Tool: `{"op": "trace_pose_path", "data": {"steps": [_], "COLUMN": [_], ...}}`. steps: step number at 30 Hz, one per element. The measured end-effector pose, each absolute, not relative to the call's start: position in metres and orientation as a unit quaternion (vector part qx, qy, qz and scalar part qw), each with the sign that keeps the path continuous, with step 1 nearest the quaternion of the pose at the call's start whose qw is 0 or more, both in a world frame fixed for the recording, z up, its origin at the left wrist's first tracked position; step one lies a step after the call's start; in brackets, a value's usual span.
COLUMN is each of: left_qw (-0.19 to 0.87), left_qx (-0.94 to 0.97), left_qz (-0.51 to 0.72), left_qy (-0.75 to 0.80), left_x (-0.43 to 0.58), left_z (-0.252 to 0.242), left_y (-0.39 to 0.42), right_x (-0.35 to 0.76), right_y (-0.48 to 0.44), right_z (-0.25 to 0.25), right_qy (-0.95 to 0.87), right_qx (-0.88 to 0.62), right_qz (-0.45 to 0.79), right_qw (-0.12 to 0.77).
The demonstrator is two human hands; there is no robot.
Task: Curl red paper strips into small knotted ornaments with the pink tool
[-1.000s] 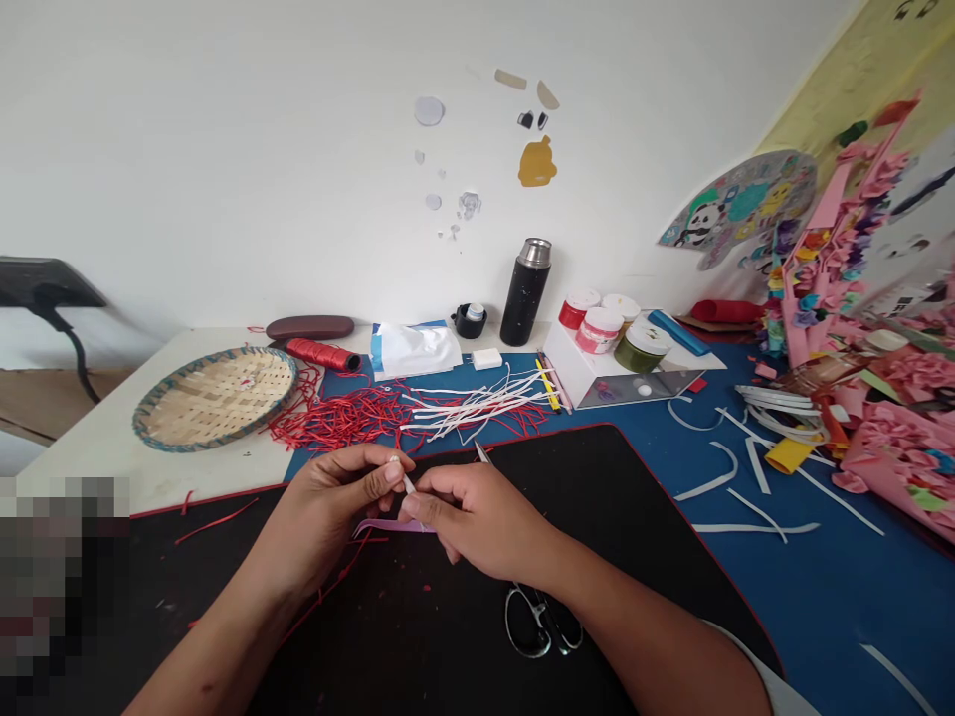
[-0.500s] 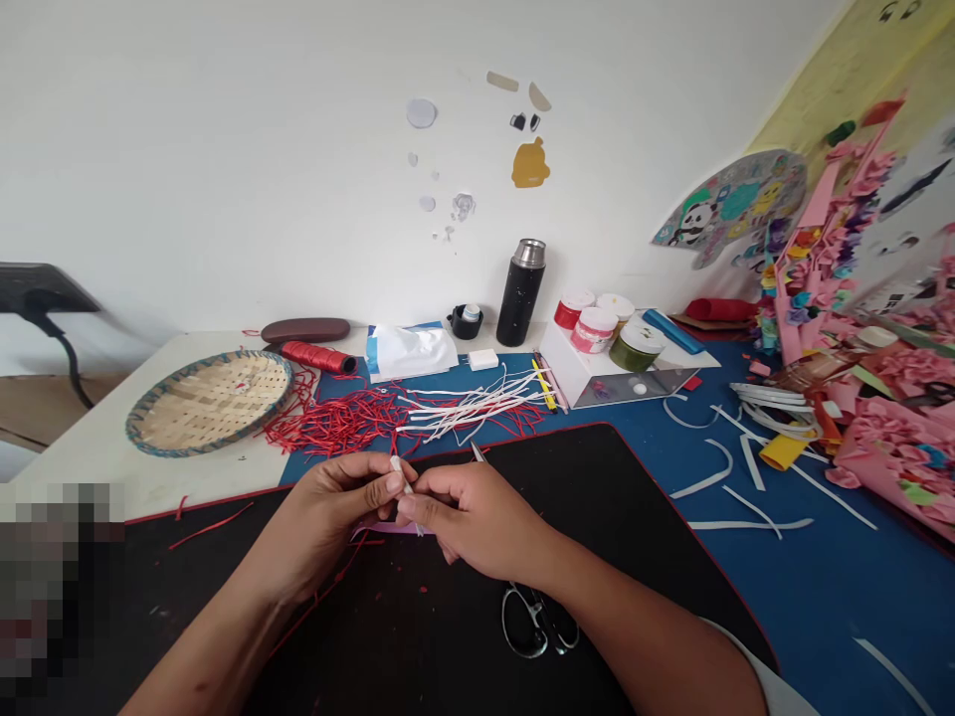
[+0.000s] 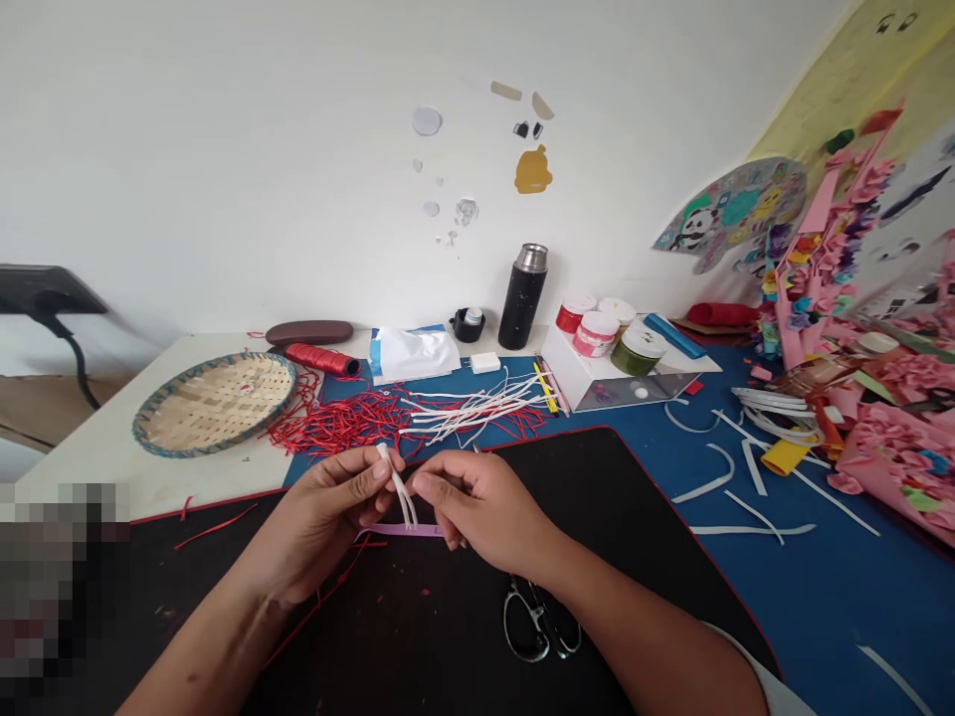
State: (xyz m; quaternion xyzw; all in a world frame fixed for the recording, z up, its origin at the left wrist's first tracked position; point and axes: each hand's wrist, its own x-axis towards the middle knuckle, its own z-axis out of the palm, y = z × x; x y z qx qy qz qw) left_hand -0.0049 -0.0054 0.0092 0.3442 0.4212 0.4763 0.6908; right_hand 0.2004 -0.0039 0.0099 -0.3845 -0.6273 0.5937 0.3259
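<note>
Between the thumb and fingers of my left hand [image 3: 350,492], a small bundle of white strips [image 3: 403,502] is pinched near its upper end. Its loose ends fan out downward and to the right. My right hand [image 3: 477,502] is closed just right of the bundle, thumb against index finger by the strips. What those fingers grip, if anything, is hidden. Below both hands, a pink-purple strip [image 3: 418,530] lies on the black mat. Scissors [image 3: 526,631] rest on the mat, partly covered by my right forearm.
Behind my hands lie a red cord pile [image 3: 350,423] and several white strips [image 3: 484,403]. A woven basket [image 3: 216,403] sits left, near a red thread spool [image 3: 320,359]. Farther back stand a black flask [image 3: 522,303] and a white box [image 3: 582,383] bearing jars. Pink paper flowers [image 3: 887,447] crowd the right.
My right fingers have moved slightly right from the white bundle, and its separate ends now show. My left hand still holds the upper end. The view has shifted slightly.
</note>
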Motion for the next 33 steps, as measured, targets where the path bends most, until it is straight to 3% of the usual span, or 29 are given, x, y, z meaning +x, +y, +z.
{"op": "trace_pose_path", "data": {"steps": [11,33], "left_qw": [0.696,0.734], "left_qx": [0.336,0.287], "left_qz": [0.464,0.443], "left_qy": [0.434,0.427], "left_x": [-0.0037,0.0016], "left_z": [0.0101,0.0108], "left_y": [-0.0065,-0.0053], "right_x": [0.1993,0.2014], "right_y": [-0.0055,-0.0061], "right_z": [0.0069,0.0028], "right_qy": [-0.713,-0.806], "right_qx": [-0.422,-0.392], "right_qz": [0.439,0.306], "right_qw": [0.348,0.320]}}
